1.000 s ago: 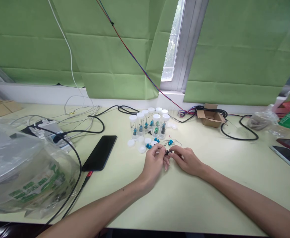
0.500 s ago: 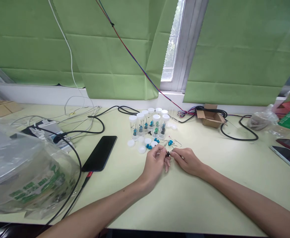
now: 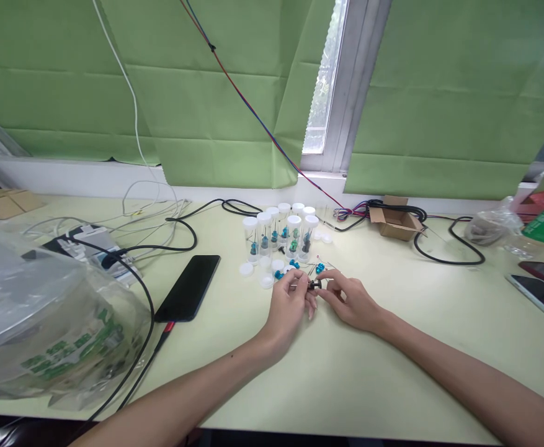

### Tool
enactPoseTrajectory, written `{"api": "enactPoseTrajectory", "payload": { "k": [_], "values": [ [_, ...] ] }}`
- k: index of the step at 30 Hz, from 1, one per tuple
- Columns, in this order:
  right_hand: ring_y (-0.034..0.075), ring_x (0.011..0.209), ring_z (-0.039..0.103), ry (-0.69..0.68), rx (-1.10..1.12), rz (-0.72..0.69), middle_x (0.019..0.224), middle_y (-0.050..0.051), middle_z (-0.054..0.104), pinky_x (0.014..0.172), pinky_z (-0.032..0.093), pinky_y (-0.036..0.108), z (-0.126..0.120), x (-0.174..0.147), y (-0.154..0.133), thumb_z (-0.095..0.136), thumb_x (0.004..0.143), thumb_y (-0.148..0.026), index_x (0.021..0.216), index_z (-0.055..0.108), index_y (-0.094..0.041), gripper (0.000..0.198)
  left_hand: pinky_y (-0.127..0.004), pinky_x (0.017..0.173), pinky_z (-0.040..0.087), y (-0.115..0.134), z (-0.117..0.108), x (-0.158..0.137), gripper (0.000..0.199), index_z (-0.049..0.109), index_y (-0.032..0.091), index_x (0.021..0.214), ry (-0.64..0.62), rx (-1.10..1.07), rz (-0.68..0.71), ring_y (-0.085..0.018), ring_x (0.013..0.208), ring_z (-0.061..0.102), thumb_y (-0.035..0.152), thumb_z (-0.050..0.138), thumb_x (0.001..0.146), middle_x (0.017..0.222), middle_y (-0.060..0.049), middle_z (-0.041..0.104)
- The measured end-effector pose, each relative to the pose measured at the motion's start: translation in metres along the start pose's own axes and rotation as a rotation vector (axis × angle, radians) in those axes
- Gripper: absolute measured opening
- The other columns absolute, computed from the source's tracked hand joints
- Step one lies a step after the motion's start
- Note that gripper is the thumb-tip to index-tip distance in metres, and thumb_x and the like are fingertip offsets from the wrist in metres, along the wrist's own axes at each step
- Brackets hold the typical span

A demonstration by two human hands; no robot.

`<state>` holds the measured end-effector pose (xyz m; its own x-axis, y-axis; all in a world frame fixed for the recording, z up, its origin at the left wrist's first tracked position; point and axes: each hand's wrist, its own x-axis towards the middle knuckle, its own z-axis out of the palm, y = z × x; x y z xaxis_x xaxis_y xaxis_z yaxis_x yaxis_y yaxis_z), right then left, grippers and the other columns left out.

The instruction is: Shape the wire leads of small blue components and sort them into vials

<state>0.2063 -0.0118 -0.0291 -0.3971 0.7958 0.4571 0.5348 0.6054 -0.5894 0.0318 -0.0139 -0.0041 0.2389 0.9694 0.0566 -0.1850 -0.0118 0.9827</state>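
Note:
My left hand (image 3: 290,310) pinches a thin metal pin that carries a small black spool-shaped piece (image 3: 317,284). The piece sticks out to the right of the fingertips. At its right end my right hand (image 3: 350,303) has thumb and forefinger parted, close around it; whether they touch it I cannot tell. Just beyond the hands lie small blue pieces, one blue piece (image 3: 320,268) among loose thin pins and another blue piece (image 3: 294,264) by the white caps. Behind them, capped clear tubes (image 3: 293,239) stand upright with blue, green and dark pieces inside.
A black phone (image 3: 188,287) lies left on the pale table (image 3: 346,385), with a cable plugged in. A big plastic bag (image 3: 57,323) fills the left side. Farther back are a power strip (image 3: 99,248), black cables and an open cardboard box (image 3: 395,222). More phones (image 3: 541,295) lie far right.
My right thumb and forefinger have parted from their pinch, exposing more of the black piece. The left hand keeps its grip and has shifted slightly.

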Motion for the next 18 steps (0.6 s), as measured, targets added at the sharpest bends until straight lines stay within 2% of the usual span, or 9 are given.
{"api": "enactPoseTrajectory", "payload": {
  "k": [18],
  "values": [
    [0.011,0.048,0.039,0.021,-0.063,-0.018,0.057,-0.006,0.046,0.055,0.036,0.023,-0.0005,0.0018,0.0011,0.045,0.099,-0.027,0.096,0.055,-0.02,0.012,-0.02,0.044,0.041,-0.0017,0.0016,-0.0015,0.027,0.05,0.019,0.077,-0.003,0.0,-0.022,-0.009,0.046,0.05,0.042,0.055,0.089,0.058,0.002,0.056]
  ]
}}
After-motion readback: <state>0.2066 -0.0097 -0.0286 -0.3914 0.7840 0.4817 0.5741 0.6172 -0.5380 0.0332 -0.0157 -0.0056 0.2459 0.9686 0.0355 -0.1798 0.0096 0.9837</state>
